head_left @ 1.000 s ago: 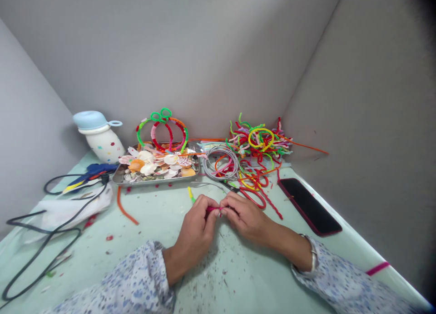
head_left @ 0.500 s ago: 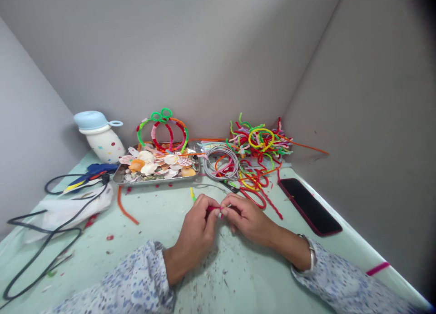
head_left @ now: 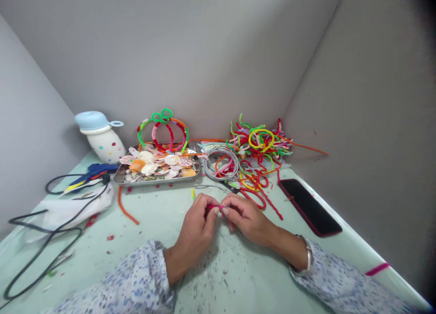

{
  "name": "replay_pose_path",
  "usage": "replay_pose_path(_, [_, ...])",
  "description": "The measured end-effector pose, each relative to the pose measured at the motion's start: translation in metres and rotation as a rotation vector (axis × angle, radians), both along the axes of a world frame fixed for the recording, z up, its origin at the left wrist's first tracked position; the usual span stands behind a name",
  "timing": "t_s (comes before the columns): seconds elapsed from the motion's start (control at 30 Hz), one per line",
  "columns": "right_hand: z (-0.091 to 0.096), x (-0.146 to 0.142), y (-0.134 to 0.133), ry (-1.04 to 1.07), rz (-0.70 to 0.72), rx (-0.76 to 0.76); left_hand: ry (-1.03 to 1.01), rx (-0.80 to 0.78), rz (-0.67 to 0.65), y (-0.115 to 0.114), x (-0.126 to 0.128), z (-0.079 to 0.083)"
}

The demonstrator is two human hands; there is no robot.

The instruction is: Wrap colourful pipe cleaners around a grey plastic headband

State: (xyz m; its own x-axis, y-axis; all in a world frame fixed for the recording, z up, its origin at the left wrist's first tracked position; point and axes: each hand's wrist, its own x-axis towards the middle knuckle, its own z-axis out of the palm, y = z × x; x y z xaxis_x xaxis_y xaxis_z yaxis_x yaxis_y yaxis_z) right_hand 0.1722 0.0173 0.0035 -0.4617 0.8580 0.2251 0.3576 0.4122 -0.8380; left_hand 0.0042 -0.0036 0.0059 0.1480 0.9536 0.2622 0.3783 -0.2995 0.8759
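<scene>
Between my fingertips, just above the table, is a short length of magenta pipe cleaner point(head_left: 214, 207). My left hand point(head_left: 198, 225) pinches it between thumb and forefinger. Thumb and forefinger of my right hand point(head_left: 245, 218) are closed on its other end, close against the left fingertips. Most of the pipe cleaner is hidden by the fingers, and a small end pokes out below. Scissors with red handles point(head_left: 252, 197) lie just beyond my right hand. A small yellow piece point(head_left: 193, 194) shows past the left knuckles.
A metal tray point(head_left: 156, 181) of shells stands at the back, with pipe-cleaner rings point(head_left: 163, 116) above it. To its right are a wire coil point(head_left: 221, 164) and a heap of pipe cleaners point(head_left: 260, 139). A bottle point(head_left: 107, 143), black cable point(head_left: 51, 232) and phone point(head_left: 309, 207) lie around.
The hands stay almost in place, and both still pinch the pipe cleaner. A little more of the magenta shows between the fingertips now.
</scene>
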Motion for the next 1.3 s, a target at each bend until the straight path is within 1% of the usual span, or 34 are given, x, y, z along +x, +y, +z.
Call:
replay_pose_path(0.17, [0.005, -0.001, -0.002, -0.066, -0.024, 0.111, 0.016, -0.007, 0.000, 0.000, 0.000, 0.000])
replay_pose_path(0.27, [0.006, -0.002, -0.003, -0.087, -0.030, 0.166, 0.045, 0.032, -0.024, -0.001, -0.001, 0.001])
replay_pose_path(0.43, [0.000, -0.004, -0.003, -0.085, -0.095, 0.156, 0.079, 0.110, -0.055, 0.002, -0.003, -0.001])
replay_pose_path(0.57, [-0.003, -0.004, -0.004, -0.016, -0.156, 0.181, 0.061, 0.103, 0.004, 0.005, -0.005, -0.002])
replay_pose_path(0.73, [-0.004, -0.003, -0.007, 0.028, -0.228, 0.328, 0.048, 0.062, 0.077, 0.008, -0.007, 0.001])
replay_pose_path(0.87, [-0.009, -0.002, -0.005, -0.012, -0.221, 0.480, 0.085, 0.037, 0.087, 0.008, -0.006, 0.001])
replay_pose_path(0.93, [-0.011, -0.002, -0.004, -0.041, -0.203, 0.522, 0.100, 0.027, 0.085, 0.008, -0.006, 0.001])
replay_pose_path(1.0, [-0.012, -0.002, -0.003, -0.065, -0.180, 0.515, 0.105, 0.022, 0.077, 0.008, -0.006, 0.000])
replay_pose_path(1.07, [-0.012, -0.004, -0.003, -0.070, -0.170, 0.472, 0.094, 0.012, 0.064, 0.008, -0.006, -0.001])
replay_pose_path(1.3, [-0.011, -0.011, -0.005, -0.068, -0.189, 0.242, 0.013, -0.038, 0.033, 0.008, -0.004, -0.004])
